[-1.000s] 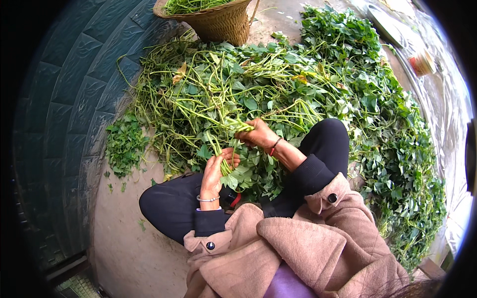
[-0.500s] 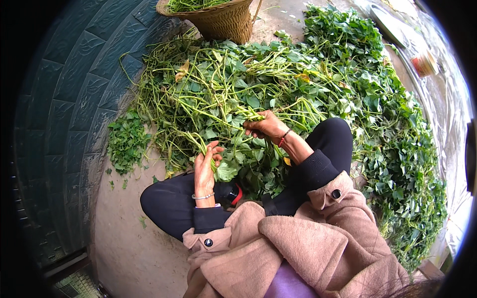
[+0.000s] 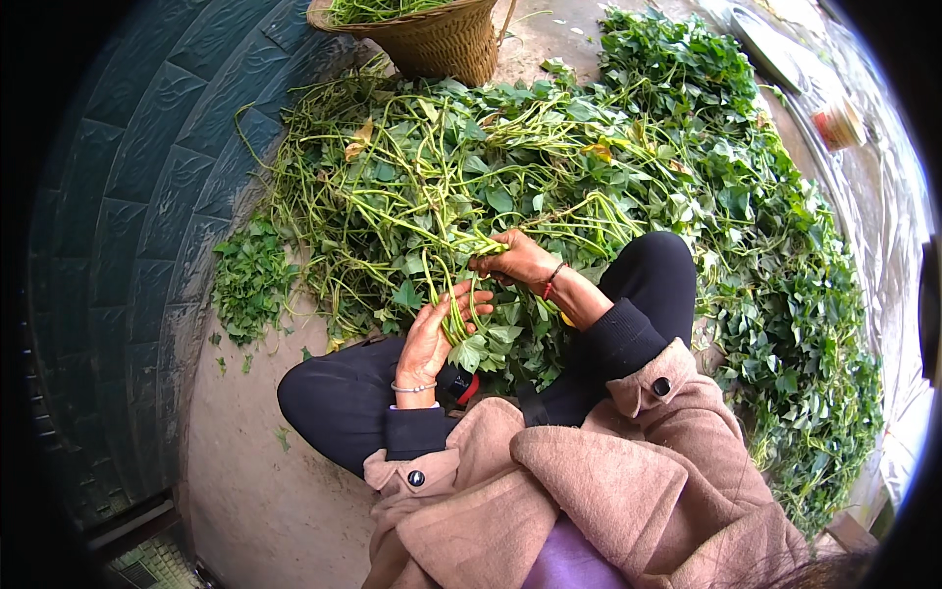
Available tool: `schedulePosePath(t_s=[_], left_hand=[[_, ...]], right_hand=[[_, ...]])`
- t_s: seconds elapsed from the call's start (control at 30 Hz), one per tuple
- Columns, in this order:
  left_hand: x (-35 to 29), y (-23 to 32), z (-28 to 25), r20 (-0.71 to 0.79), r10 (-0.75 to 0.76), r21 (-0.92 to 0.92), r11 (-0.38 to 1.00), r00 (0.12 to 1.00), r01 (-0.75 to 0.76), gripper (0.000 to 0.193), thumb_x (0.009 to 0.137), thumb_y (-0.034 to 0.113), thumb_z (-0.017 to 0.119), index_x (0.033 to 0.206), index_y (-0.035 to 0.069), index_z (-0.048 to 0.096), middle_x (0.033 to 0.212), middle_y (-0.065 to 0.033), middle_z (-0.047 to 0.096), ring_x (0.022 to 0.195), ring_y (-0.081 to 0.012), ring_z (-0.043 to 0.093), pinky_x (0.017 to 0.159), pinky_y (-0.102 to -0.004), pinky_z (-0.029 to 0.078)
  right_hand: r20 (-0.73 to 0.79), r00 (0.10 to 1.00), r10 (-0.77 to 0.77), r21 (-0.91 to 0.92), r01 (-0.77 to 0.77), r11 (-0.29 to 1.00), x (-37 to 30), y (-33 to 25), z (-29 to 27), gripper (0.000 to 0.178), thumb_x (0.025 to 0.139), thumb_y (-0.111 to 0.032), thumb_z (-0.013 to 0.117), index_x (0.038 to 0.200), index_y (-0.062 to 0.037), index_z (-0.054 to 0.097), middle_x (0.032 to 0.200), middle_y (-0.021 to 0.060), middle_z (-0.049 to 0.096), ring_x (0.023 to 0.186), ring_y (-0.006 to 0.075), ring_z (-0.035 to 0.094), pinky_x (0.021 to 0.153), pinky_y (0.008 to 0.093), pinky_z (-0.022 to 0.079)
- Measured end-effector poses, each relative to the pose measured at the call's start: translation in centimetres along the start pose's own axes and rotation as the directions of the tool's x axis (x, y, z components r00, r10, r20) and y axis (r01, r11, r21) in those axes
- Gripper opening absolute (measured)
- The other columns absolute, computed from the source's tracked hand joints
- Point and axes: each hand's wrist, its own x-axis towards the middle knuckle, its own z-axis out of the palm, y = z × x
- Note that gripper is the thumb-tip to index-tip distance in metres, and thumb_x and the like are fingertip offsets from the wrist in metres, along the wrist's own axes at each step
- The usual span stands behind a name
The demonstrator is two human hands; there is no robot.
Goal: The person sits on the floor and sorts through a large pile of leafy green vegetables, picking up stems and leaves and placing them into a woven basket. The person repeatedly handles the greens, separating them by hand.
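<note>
My left hand curls around several green stems, with a pale leaf hanging by its fingers. Close by on the right, my right hand is closed on a bundle of light green stems, whose ends point left. The fingertips of both hands nearly meet, and the right fingertips are partly hidden behind the stems. Under and beyond them spreads a heap of leafy green vines with long bare stalks and a few yellow leaves.
A woven basket holding green stems stands at the far side. Leafy vines continue down the right. A small pile of cut leaves lies left, beside a dark tiled wall. A tub rests on plastic sheeting.
My left hand has moved right and slightly closer to the right hand, bringing its stems along. My right hand has shifted a little left and down, still gripping its bundle.
</note>
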Motion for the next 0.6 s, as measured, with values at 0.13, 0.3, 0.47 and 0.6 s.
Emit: schedulePosePath(t_s=[0.13, 0.3, 0.47, 0.6], left_hand=[[-0.2, 0.1, 0.3, -0.048, -0.086, 0.079, 0.993, 0.995, 0.09, 0.046, 0.1, 0.028, 0.046, 0.13, -0.007, 0.045, 0.113, -0.019, 0.063, 0.092, -0.0198, 0.065, 0.071, -0.024, 0.053], [0.1, -0.4, 0.7, -0.042, -0.105, 0.142, 0.984, 0.994, 0.11, 0.044, 0.1, 0.032, 0.046, 0.125, -0.004, 0.051, 0.108, -0.0166, 0.065, 0.09, -0.0186, 0.066, 0.073, -0.0252, 0.053], [0.3, -0.6, -1.7, -0.211, 0.053, 0.052, 0.998, 0.976, -0.043, 0.045, 0.1, 0.038, 0.042, 0.127, 0.002, 0.048, 0.114, -0.0133, 0.061, 0.104, -0.0219, 0.061, 0.084, -0.0324, 0.05], [0.3, -0.4, -3.1, -0.273, 0.138, 0.294, 0.954, 0.952, -0.054, 0.038, 0.101, 0.034, 0.044, 0.121, 0.003, 0.054, 0.1, -0.0056, 0.064, 0.08, -0.0108, 0.06, 0.07, -0.0237, 0.047]], right_hand=[[0.076, 0.997, -0.009, -0.043, 0.013, 0.999, -0.5, -0.2, 0.7, 0.01, 0.081, -0.01, 0.071, 0.091, -0.0066, 0.069, 0.066, -0.0035, 0.061, 0.049, 0.0037, 0.045, 0.045, 0.0203, 0.034], [0.131, 0.991, -0.013, 0.091, 0.001, 0.996, -0.4, 0.6, 1.2, 0.009, 0.082, -0.01, 0.072, 0.089, -0.0068, 0.069, 0.066, -0.0034, 0.061, 0.052, 0.0047, 0.049, 0.046, 0.0206, 0.037], [0.051, 0.998, 0.029, 0.106, -0.034, 0.994, 0.3, 0.3, -0.2, 0.005, 0.083, -0.006, 0.067, 0.087, -0.0043, 0.067, 0.065, -0.0019, 0.057, 0.051, 0.0057, 0.044, 0.043, 0.0221, 0.031], [-0.005, 1.0, 0.013, 0.088, -0.013, 0.996, 0.2, 0.0, -0.7, 0.004, 0.084, -0.008, 0.066, 0.086, -0.005, 0.067, 0.064, -0.0021, 0.056, 0.052, 0.0063, 0.046, 0.043, 0.0221, 0.033]])
